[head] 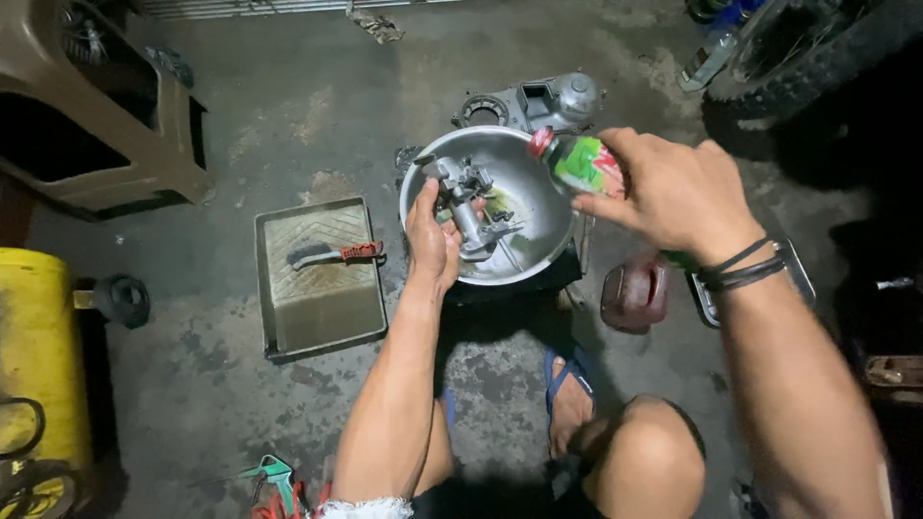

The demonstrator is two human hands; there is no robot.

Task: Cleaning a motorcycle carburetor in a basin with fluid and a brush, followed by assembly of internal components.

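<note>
My left hand [433,240] grips a grey metal carburettor [466,202] and holds it over a round steel bowl [538,250] on the floor. My right hand [673,187] holds a green plastic bottle [582,163] with a red cap, tipped on its side, its neck pointing left over the bowl's far rim. The bottle's lower end is hidden behind my right hand. A thin greenish film shows inside the bowl near the carburettor.
A rectangular metal tray [322,317] with a red-handled brush [336,255] lies left of the bowl. A grey engine cover [538,101] sits behind it, a dark red container [635,293] to its right. A tyre [817,58] is far right, a yellow tank [38,356] left.
</note>
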